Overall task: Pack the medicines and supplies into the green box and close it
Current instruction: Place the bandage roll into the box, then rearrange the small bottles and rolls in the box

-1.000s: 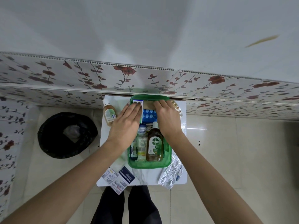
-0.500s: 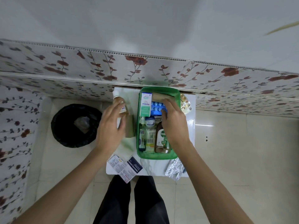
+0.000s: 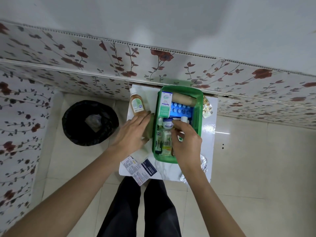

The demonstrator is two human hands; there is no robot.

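Starting nearest my camera, I log a leaflet (image 3: pixel 138 169) overhanging the front left edge of the small white table (image 3: pixel 207 129), and foil blister strips (image 3: pixel 203 164) at its front right corner. Next, my left hand (image 3: pixel 132 134) lies outside the green box (image 3: pixel 198 113), fingers loosely spread and resting on an olive-coloured pack (image 3: pixel 149 125); whether it grips the pack I cannot tell. My right hand (image 3: pixel 186 142) is inside the box, fingertips drawn together over the packed items, beside a small blue-lidded jar (image 3: pixel 168 124); whether they pinch anything I cannot tell. Further in: blue blister pack (image 3: pixel 182 110), Optibex carton (image 3: pixel 165 104), tan roll (image 3: pixel 183 99). Outside, left of the box: brown bottle (image 3: pixel 136 105). Right: gold capsule strip (image 3: pixel 207 106). The box stands open on the table against the floral wall.
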